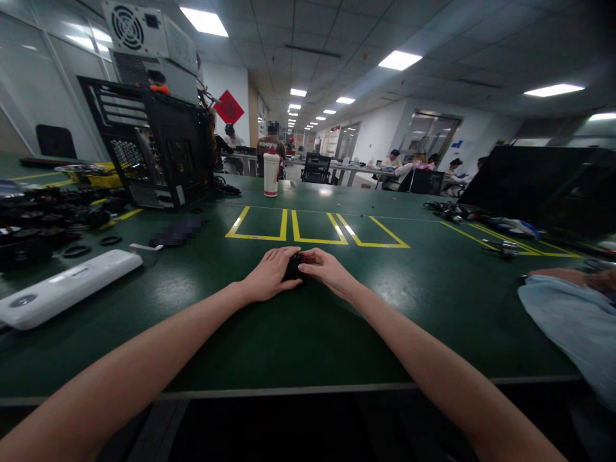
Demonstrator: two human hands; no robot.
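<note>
Both hands meet at the middle of the green table [231,346], around a small black object [293,267] whose kind I cannot make out. My left hand [270,274] is curved against its left side, fingers on top and thumb along the near edge. From the right, my right hand [326,269] pinches it between thumb and fingertips. Much of the object is hidden by the fingers. Just beyond the hands, yellow tape outlines [319,242] mark the table surface.
To the left lie a white power strip [72,282], black rings [77,251] and a black computer case [158,141]. A cup [271,174] stands further back. At the right are a dark monitor [543,192], a metal part [505,248] and another person's blue sleeve [568,314].
</note>
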